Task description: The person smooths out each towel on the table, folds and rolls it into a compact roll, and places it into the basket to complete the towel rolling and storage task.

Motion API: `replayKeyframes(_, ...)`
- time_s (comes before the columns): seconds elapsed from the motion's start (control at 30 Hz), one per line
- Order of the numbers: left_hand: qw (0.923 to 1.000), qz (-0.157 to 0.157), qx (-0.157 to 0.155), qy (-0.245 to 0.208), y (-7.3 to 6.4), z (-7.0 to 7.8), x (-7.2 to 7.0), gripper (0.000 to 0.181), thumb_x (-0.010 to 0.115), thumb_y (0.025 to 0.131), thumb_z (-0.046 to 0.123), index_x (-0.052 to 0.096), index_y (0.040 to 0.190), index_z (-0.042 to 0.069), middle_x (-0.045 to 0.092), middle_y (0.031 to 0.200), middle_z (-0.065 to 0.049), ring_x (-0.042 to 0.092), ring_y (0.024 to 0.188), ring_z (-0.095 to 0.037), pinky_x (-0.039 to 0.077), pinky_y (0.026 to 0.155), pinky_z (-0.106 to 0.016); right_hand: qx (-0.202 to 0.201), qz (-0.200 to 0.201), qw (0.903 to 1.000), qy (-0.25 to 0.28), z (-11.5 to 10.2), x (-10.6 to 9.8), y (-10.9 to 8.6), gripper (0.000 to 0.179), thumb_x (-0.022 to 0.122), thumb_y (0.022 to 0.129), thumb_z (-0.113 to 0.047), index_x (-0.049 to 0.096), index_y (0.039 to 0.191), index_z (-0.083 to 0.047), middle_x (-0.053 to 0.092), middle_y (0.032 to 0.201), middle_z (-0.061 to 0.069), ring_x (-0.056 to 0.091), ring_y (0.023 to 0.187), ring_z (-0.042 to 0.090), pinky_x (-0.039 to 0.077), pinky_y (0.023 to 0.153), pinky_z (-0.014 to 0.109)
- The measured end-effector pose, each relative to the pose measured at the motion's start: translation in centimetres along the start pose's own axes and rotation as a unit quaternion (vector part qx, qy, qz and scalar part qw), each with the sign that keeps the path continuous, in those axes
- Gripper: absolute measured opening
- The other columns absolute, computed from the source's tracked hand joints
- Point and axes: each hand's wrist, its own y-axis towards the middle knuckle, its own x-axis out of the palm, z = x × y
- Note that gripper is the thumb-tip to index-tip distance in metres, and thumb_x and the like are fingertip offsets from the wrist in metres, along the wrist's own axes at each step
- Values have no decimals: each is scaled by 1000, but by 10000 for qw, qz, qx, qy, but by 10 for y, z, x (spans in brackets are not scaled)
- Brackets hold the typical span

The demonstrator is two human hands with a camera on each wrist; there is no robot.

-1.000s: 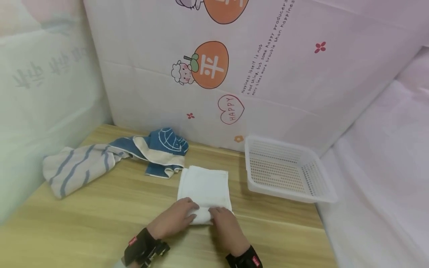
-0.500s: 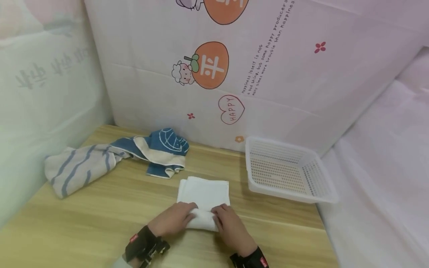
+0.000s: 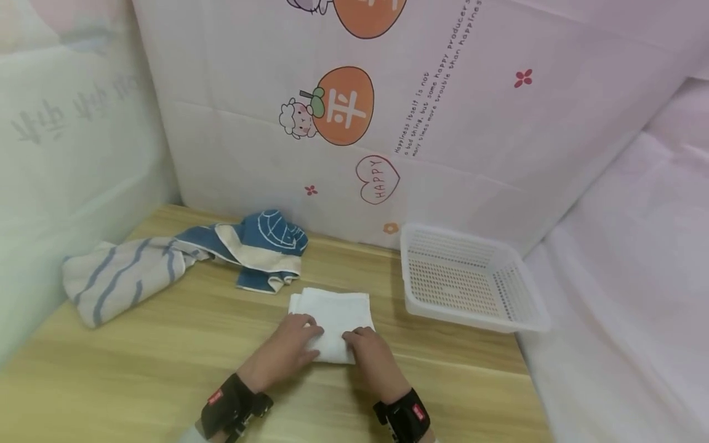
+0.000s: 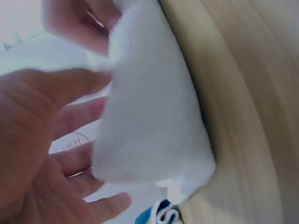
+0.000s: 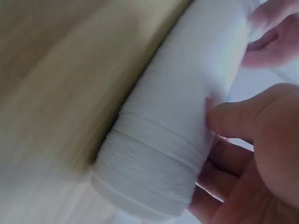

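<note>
A white towel, its near end a thick roll and its far end flat, lies on the wooden table in the head view. My left hand holds the left part of the roll, thumb on the near side and fingers over it. On the right part, my right hand grips with thumb and curled fingers. The left wrist view shows the rolled towel with the left thumb touching it and some fingertips hidden behind. In the right wrist view the right thumb presses the roll, its fingers partly hidden behind.
A twisted blue, cream and striped towel lies at the back left of the table. At the back right stands a white plastic basket. Printed cloth hangs behind, with more cloth on both sides.
Both hands first drew the white towel nearer, its far edge sliding toward the person. Now the hands have moved slightly forward with the roll, and less flat cloth shows beyond them.
</note>
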Motion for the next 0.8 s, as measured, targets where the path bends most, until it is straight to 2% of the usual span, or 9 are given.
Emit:
replayKeyframes(0.07,9999,-37,101,90,-2,3,1,41,82,81,16,69,117,2,64,114,-12,60,107,-29,51,96,-45,-54,-137,9998,115,4,0,4,20,65,95,3,74,111,-4,72,100,8,68,94,22,58,82,33)
replayKeyframes(0.13,9997,-211,39,130,-4,4,1,43,83,81,16,68,119,2,65,112,-10,61,103,-26,53,92,-42,-119,-274,9990,318,8,-3,6,19,62,97,2,73,112,-3,71,100,9,67,95,23,57,83,34)
replayKeyframes(0.27,9992,-390,-64,-41,-5,2,-1,36,77,88,15,69,121,4,68,104,-7,64,97,-23,56,87,-39,-181,-550,9945,874,12,-9,6,17,59,99,0,71,111,-1,72,101,9,68,98,24,57,87,36)
replayKeyframes(0.37,9977,-549,-79,-401,-4,-3,-3,31,69,95,15,68,122,2,71,107,-10,67,100,-26,55,90,-42,-204,-623,9924,1037,13,-14,2,16,61,99,-1,71,112,-1,72,102,8,68,99,24,57,88,36)
replayKeyframes(0.53,9926,-784,-309,-878,-1,-14,0,27,57,103,16,65,123,-1,72,115,-15,68,107,-32,54,94,-48,-299,55,9980,561,0,-23,-7,10,70,94,-4,72,103,-5,72,107,9,67,105,23,56,90,37)
replayKeyframes(0.6,9908,-817,-413,-996,0,-18,0,27,54,104,16,64,122,-2,71,114,-16,68,106,-33,54,94,-50,-355,259,9986,293,-6,-26,-10,19,77,88,-6,73,106,-4,72,114,10,66,110,26,56,94,39)
replayKeyframes(0.67,9895,-803,-503,-1095,2,-20,-2,27,52,105,16,63,122,-3,71,114,-17,68,107,-35,54,94,-51,-364,249,9989,184,-7,-25,-10,34,83,84,-8,72,115,-3,70,122,13,64,117,29,53,100,41)
replayKeyframes(0.73,9893,-731,-598,-1111,5,-20,-3,27,52,105,17,63,121,-2,70,115,-17,67,109,-35,52,96,-52,-360,147,9991,164,-3,-20,-6,45,85,81,-9,69,122,-2,69,123,12,64,117,28,53,101,41)
replayKeyframes(0.8,9915,-512,-623,-1023,8,-19,-1,26,54,105,18,64,121,0,69,116,-15,65,111,-34,51,98,-52,-351,79,9990,282,4,-14,0,41,82,83,-7,68,122,-4,71,120,9,64,115,26,52,101,40)
